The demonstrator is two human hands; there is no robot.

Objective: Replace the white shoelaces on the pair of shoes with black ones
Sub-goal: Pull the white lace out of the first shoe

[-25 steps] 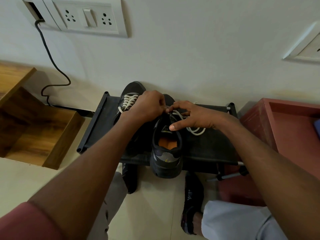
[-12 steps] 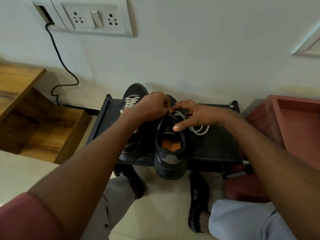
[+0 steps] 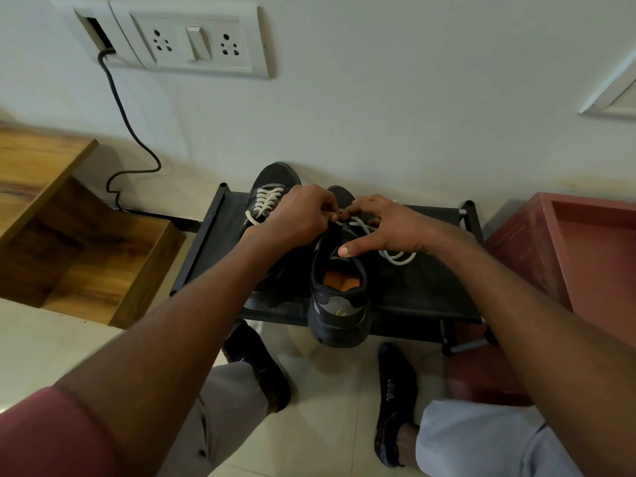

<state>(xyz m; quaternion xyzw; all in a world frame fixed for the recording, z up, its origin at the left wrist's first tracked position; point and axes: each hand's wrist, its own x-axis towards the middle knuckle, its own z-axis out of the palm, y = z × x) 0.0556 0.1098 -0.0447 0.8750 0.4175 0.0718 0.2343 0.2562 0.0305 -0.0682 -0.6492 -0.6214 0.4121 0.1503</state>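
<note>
On the black rack [image 3: 426,287], both hands, left [image 3: 296,218] and right [image 3: 389,225], pinch the near shoe's [image 3: 339,297] white lace [image 3: 395,254].

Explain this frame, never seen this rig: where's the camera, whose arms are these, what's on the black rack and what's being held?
There is no robot here. One wide-angle camera sits on a person's head and looks forward and down, so the two arms reaching in from below are the wearer's own.

A low black rack stands against the wall with two dark shoes on it. The left shoe is fully laced in white. The right shoe is being worked on: its white lace is partly loose and trails onto the rack.

The left hand and right hand meet over that shoe's eyelets, fingers curled, apparently pinching the lace. No black lace is visible.
</note>
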